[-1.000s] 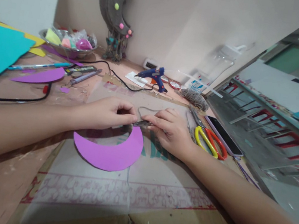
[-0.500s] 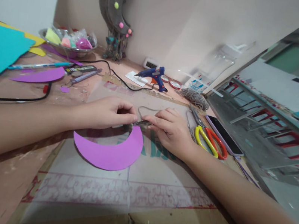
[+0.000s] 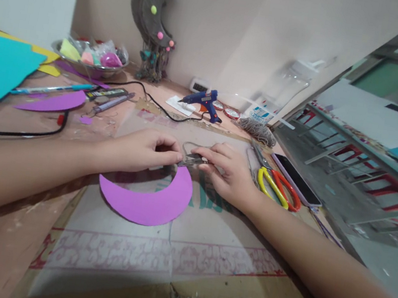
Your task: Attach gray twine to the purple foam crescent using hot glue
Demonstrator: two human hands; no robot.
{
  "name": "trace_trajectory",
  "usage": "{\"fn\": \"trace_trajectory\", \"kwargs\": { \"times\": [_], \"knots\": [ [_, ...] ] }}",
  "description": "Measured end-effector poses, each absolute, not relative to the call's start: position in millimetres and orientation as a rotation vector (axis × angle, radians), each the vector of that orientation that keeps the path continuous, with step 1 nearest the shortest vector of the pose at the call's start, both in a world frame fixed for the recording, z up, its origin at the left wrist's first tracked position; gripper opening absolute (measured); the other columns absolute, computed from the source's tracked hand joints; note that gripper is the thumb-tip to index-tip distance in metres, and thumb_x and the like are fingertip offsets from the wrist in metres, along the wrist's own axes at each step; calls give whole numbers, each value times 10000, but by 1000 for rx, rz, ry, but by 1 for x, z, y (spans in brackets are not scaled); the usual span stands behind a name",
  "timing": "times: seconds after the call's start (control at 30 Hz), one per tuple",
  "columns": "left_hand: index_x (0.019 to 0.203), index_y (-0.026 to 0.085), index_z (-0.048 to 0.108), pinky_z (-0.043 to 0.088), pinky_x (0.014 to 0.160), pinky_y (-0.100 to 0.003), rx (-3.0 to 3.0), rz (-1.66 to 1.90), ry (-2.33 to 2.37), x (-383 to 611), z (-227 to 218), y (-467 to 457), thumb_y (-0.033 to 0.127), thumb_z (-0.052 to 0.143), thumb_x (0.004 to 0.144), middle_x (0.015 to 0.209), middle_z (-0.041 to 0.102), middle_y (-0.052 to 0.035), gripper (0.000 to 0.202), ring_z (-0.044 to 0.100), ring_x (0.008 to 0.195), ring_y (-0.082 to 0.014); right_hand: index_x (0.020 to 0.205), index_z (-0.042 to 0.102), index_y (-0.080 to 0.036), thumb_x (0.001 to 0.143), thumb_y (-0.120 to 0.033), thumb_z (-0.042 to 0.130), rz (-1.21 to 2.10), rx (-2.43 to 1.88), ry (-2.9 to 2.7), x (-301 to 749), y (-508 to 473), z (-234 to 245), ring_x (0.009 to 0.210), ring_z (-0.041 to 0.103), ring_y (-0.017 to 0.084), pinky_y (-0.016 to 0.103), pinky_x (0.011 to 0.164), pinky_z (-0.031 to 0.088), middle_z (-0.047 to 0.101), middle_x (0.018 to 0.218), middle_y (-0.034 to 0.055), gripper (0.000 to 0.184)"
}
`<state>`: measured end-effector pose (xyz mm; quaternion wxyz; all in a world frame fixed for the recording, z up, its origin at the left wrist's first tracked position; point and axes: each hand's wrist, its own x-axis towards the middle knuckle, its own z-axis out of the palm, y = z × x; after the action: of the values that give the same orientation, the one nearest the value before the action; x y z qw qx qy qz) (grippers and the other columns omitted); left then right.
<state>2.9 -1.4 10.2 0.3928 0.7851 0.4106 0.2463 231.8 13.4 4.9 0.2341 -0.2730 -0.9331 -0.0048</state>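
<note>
Purple crescent lies flat on cardboard sheet. Left hand and right hand meet at the crescent's upper right tip, both pinching grey cord. Cord loops just beyond that tip. Scissors and phone lie right of crescent. Glue gun sits well behind it.

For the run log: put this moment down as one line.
left hand: pinched shut at purple crescent tip | right hand: holds small metal tool | grey cord: looped between hands | scissors: beside right hand
</note>
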Motion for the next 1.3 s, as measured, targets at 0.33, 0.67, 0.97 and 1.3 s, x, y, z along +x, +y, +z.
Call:
{"fn": "trace_trajectory", "kwargs": {
  "times": [0.33, 0.67, 0.97, 1.3],
  "knots": [
    [727, 156, 585, 347, 496, -172, 2007, 639, 998, 2, 8, 0, 286, 492, 840, 575, 529, 53, 196, 453, 492, -65, 1122, 625, -175, 910, -327, 471, -136, -695, -2608, 231, 14, 4, 759, 492, 172, 316, 682, 343, 595, 818, 59, 303],
    [752, 157, 602, 349, 508, -176, 2005, 642, 1005, 2, 8, 0, 280, 497, 841, 588, 536, 48, 184, 458, 506, -66, 1122, 617, -185, 904, -295, 479, -71, -697, -2596, 230, 14, 3, 754, 494, 171, 315, 682, 359, 586, 806, 50, 280],
    [821, 161, 617, 392, 567, -218, 2001, 668, 1088, 1, 7, 0, 376, 458, 850, 714, 597, -3, 270, 533, 639, -126, 859, 593, -155, 829, -326, 550, 389, -1013, -2168, 223, -1, 16, 613, 492, 115, 235, 563, 396, 578, 710, 7, 179],
    [788, 150, 612, 396, 595, -208, 2015, 749, 1069, 0, 7, 2, 356, 455, 869, 715, 605, 6, 272, 539, 660, -112, 766, 668, -143, 786, -287, 596, 861, -1101, -2254, 209, -5, 15, 583, 527, 96, 207, 537, 407, 625, 654, 7, 162]
  ]
}}
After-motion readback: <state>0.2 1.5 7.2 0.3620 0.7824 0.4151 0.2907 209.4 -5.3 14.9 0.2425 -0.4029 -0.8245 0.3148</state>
